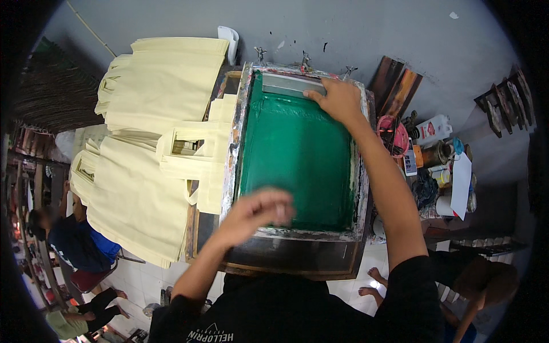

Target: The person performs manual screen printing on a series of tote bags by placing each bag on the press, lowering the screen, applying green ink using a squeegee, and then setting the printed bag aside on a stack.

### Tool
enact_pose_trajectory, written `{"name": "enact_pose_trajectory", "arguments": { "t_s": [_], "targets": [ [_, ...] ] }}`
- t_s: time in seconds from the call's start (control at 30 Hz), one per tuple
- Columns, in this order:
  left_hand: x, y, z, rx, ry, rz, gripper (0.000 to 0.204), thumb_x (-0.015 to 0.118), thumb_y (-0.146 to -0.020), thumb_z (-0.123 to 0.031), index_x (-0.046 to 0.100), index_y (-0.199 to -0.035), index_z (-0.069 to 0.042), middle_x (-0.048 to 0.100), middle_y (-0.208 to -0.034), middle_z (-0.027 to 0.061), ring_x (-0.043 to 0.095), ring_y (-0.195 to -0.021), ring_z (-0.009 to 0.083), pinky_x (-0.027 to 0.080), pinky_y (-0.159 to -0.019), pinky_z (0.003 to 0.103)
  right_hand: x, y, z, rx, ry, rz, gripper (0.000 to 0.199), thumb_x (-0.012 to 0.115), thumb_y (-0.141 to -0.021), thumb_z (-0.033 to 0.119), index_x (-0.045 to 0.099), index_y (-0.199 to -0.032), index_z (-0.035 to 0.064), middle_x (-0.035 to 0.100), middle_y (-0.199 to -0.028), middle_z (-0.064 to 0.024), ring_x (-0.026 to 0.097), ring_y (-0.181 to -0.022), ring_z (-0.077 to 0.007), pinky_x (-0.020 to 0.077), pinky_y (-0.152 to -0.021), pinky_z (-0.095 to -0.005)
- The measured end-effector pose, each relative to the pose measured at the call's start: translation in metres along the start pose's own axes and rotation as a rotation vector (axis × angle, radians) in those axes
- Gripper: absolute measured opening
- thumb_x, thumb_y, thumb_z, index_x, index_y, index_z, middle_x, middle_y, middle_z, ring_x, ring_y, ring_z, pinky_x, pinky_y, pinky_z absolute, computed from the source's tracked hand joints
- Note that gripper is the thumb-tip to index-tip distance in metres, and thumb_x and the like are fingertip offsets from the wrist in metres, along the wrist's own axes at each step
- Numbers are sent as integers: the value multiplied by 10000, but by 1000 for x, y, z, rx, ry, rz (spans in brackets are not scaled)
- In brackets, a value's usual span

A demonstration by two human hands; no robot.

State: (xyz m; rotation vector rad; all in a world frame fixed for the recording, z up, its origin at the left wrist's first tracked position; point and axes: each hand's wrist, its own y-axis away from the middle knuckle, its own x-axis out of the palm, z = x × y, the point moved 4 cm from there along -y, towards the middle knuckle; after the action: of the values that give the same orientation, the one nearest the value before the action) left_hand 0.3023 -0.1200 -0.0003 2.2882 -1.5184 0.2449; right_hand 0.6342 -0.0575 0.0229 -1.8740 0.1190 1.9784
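While the right hand (338, 100) is laid on the grey metal-bladed squeegee (291, 86) at the far edge of the green-inked, paint-spattered screen-printing frame (297, 154), its fingers are curled over the blade's right end. The left hand (254, 211) is blurred above the frame's near edge; its finger state cannot be told. Cream cloth tote bags (143, 148) are piled along the worktop's left edge. A white bottle with a red label (433, 129) stands among clutter at the right edge.
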Motion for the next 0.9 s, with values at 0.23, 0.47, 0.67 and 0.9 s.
{"name": "enact_pose_trajectory", "arguments": {
  "t_s": [0.23,0.47,0.67,0.9],
  "targets": [
    [-72,-139,-110,743,-1272,-568,302,713,-918,-181,687,-1159,0,722,-1093,178,686,-966,351,522,-874,422,2,34,15,-75,-41,-136,602,636,-870,661,693,-897,62,731,-887,-157,720,-843,-366,545,-725,-513],
    [-77,-128,-88,369,-1239,-409,248,740,-896,-225,735,-1058,-37,721,-916,201,692,-821,365,518,-761,437,-10,85,28,-127,-80,-175,605,685,-851,642,621,-778,45,684,-762,-155,681,-701,-380,508,-606,-489],
    [-55,-76,-70,312,-1195,-385,226,750,-890,-210,743,-1019,-25,720,-914,193,691,-821,364,522,-751,421,-20,140,54,-96,-112,-52,524,682,-867,580,654,-834,57,705,-829,-136,708,-797,-347,545,-659,-472],
    [-18,14,-36,289,-1187,-335,172,756,-877,-146,749,-1003,-29,722,-954,168,687,-888,351,536,-784,412,-31,232,89,-132,-118,-90,450,728,-848,509,595,-781,85,609,-737,-86,650,-694,-299,500,-578,-430]
  ]
}}
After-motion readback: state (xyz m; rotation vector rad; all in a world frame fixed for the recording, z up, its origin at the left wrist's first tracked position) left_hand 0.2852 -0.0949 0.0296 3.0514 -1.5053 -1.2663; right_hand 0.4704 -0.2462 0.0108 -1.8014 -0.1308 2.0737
